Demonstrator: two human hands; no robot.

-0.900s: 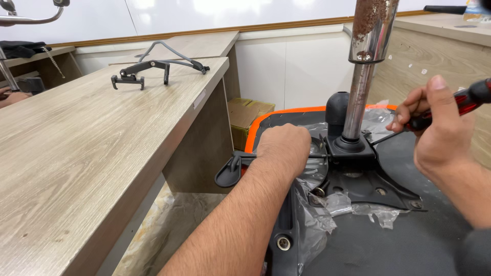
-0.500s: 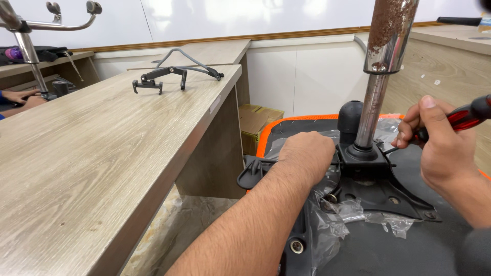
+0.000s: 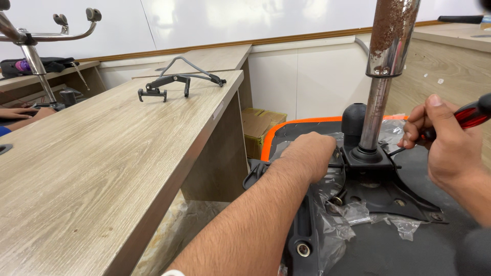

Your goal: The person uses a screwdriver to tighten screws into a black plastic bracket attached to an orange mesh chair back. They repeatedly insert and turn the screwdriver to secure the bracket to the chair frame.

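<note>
An upturned chair seat [image 3: 388, 250], black with an orange rim, lies in front of me. A black metal mechanism plate [image 3: 381, 191] sits on it, wrapped partly in clear plastic. A rusty gas-lift cylinder [image 3: 386, 56] stands upright from the plate. My left hand [image 3: 309, 156] is closed in a fist and rests on the plate's left side beside the cylinder base. To the right of the cylinder, my right hand [image 3: 447, 143] grips a red-and-black screwdriver [image 3: 468, 116], its tip pointing toward the plate.
A long wooden table [image 3: 102, 168] runs along the left, with a black chair armrest bracket [image 3: 176, 82] at its far end. Another person's hand [image 3: 18, 113] rests at the far left near a chrome chair base [image 3: 36, 51]. A cardboard box [image 3: 261, 128] sits under the table.
The view has shifted left and up, so the seat and hands sit further right in frame. Both hands keep their grip and place on the mechanism.
</note>
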